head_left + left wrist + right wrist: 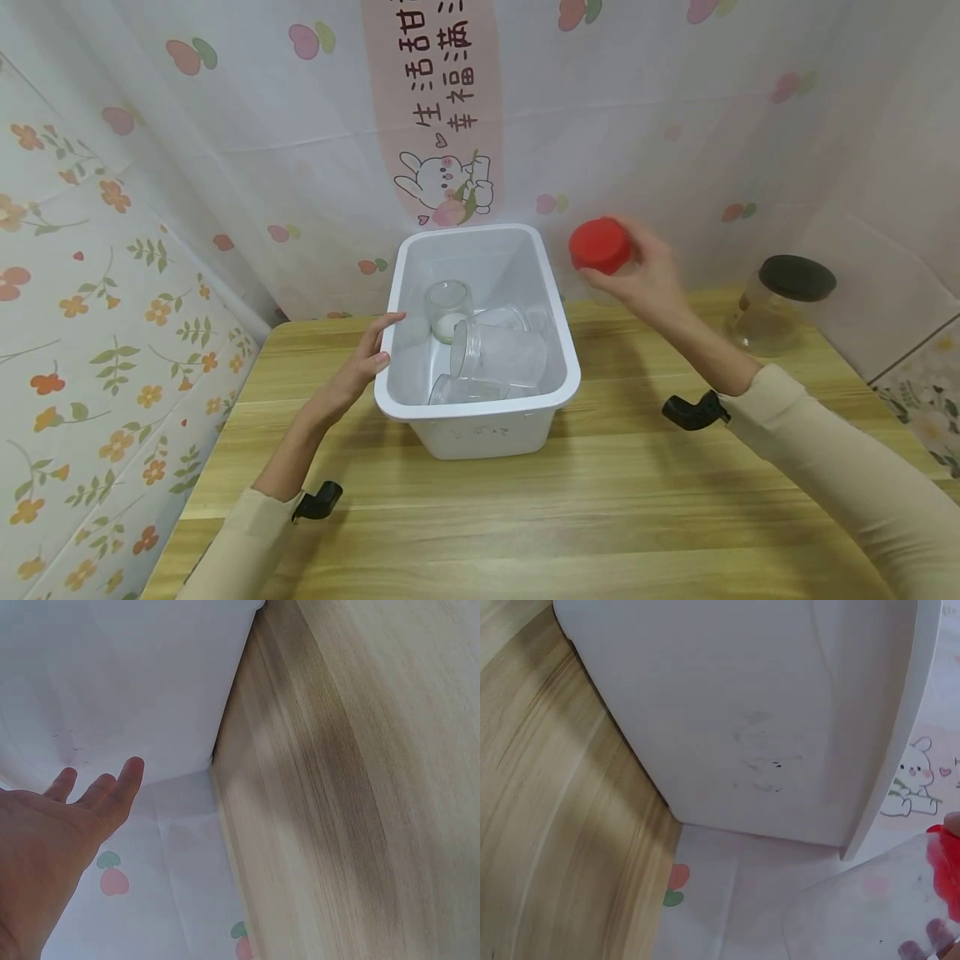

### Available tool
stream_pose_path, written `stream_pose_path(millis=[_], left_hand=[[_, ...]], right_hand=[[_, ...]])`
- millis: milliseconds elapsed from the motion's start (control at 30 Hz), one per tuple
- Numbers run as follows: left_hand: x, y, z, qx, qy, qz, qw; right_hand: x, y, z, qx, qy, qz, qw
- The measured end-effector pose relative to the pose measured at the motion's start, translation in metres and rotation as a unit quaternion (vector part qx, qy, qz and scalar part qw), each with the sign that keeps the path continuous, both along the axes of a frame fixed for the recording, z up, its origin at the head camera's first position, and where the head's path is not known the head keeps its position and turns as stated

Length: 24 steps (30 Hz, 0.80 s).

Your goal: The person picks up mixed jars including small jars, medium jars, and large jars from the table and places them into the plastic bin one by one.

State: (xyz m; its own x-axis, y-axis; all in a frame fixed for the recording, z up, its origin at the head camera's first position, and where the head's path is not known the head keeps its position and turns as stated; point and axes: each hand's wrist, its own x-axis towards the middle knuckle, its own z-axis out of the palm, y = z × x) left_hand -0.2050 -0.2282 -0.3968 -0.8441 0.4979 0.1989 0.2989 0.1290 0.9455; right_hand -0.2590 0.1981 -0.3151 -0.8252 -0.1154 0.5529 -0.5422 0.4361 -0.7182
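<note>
A white plastic bin (480,410) stands on the wooden table with several clear jars inside, one of them a large jar (501,354) lying on its side. My left hand (360,360) rests against the bin's left rim, its fingers spread and fairly straight; the left wrist view shows the fingers (129,780) along the outer wall. To the right of the bin, above the table, my right hand (647,271) holds a clear jar (862,900) with a red lid (600,244). The fingers wrap the jar near its lid.
A clear jar with a black lid (797,277) stands at the table's right rear. Behind the table (480,525) hangs a white curtain (645,108) printed with fruit and a rabbit. A flowered curtain (112,367) hangs on the left.
</note>
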Motion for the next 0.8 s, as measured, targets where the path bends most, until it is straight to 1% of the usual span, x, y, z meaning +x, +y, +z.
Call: stream_pose_path(millis=[167,300,567,700,800], left_hand=[[0.0,0.0,-0.001,0.001,0.001,-0.001,1.0],[0.0,0.0,-0.002,0.002,0.0,-0.001,1.0],[0.001,-0.001,-0.003,0.009,-0.003,-0.003,1.0],[0.0,-0.001,-0.002,0.011,-0.003,-0.003,0.9999],[0.0,-0.001,-0.002,0.011,-0.001,-0.004,0.9999]], right_hand=[[-0.002,-0.005,0.0,0.013,0.009,0.001,0.9999],[-0.003,-0.011,0.002,0.025,0.013,0.009,0.9995],[-0.004,-0.019,0.007,0.067,0.044,0.012,0.9967],[-0.005,-0.021,0.01,0.08,0.05,0.011,0.9955],[-0.005,-0.022,0.012,0.089,0.047,0.008,0.9949]])
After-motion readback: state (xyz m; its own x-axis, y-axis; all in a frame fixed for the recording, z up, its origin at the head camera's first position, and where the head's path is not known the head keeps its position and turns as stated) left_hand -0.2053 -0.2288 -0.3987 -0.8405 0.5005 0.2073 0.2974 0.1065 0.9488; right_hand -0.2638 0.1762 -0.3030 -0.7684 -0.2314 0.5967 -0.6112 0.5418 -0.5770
